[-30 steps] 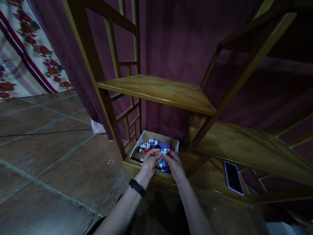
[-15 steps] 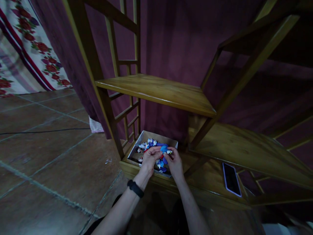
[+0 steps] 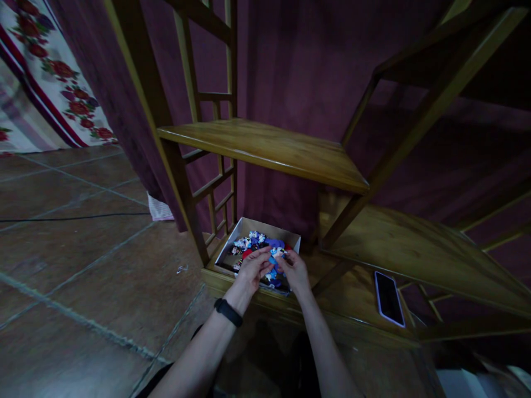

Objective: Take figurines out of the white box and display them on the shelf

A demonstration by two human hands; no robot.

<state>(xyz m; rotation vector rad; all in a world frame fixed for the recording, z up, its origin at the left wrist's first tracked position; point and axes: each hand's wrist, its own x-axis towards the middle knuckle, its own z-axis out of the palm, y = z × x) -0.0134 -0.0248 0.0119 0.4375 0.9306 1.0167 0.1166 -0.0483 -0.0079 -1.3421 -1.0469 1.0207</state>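
Above an open cardboard box (image 3: pixel 223 260), I hold a small blue-and-white figurine (image 3: pixel 277 254) between both hands. The fingers of my left hand (image 3: pixel 254 270) close on its left side. My right hand (image 3: pixel 296 272) pinches it from the right. Under and around my hands, the box holds several more small figures (image 3: pixel 254 239) in blue, white, red and black. My hands cover part of the box's contents, and the held figure's finer details are too small to make out.
The box stands on the low level of a wooden shelf unit, beneath a shelf board (image 3: pixel 265 145). A phone (image 3: pixel 389 298) lies to the right. Slanted wooden posts (image 3: pixel 398 143) rise at right. Behind hangs a dark purple curtain (image 3: pixel 286 72); a cable (image 3: pixel 74 218) crosses the tiled floor.
The figurine between my fingers now shows more white and less of its rounded blue side. My hands stay over the box; the view has shifted slightly.
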